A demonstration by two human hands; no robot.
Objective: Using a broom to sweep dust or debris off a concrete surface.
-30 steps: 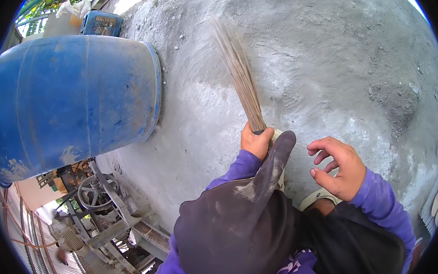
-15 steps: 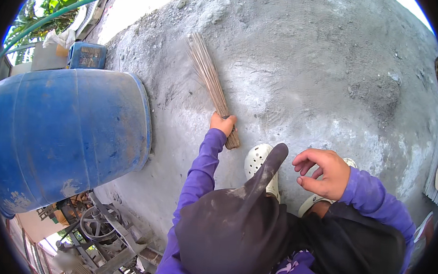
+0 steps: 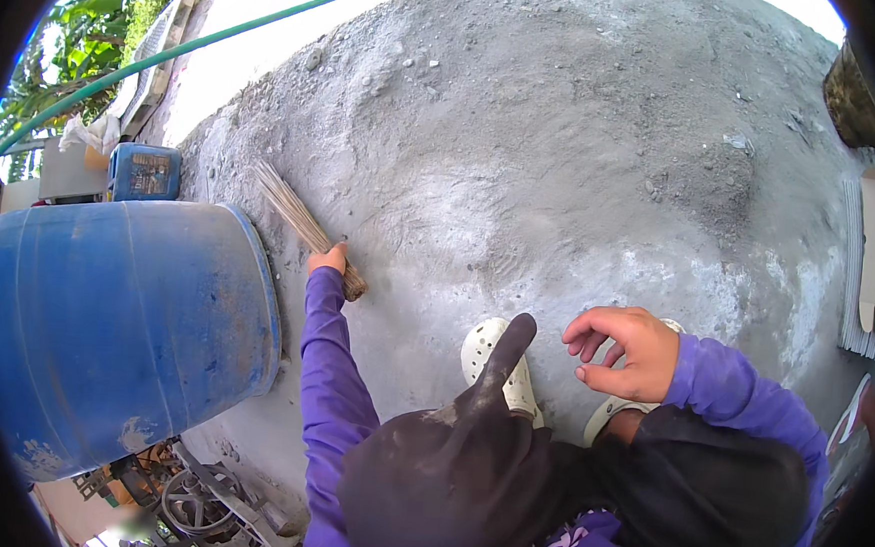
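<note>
Stick broom (image 3: 293,205) in my left grip (image 3: 329,258), which I see wrapped firmly around it near the butt; sticks extend up-left of that grip. Left and below it stands a blue barrel (image 3: 124,315); rightward, past a pale clog (image 3: 483,349), my right grip (image 3: 631,356) is half-curled, empty.

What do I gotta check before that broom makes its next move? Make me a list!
1. Left hand closed around the broom: ok.
2. Right hand empty: ok, fingers loosely curled.
3. Broom apart from the left shoe: ok.
4. Drum well away from the broom: not ok, it's close by on the left.
5. Floor free of grit: not ok, there's a patch on the right.
6. Broom tips touching the floor: cannot tell.
</note>
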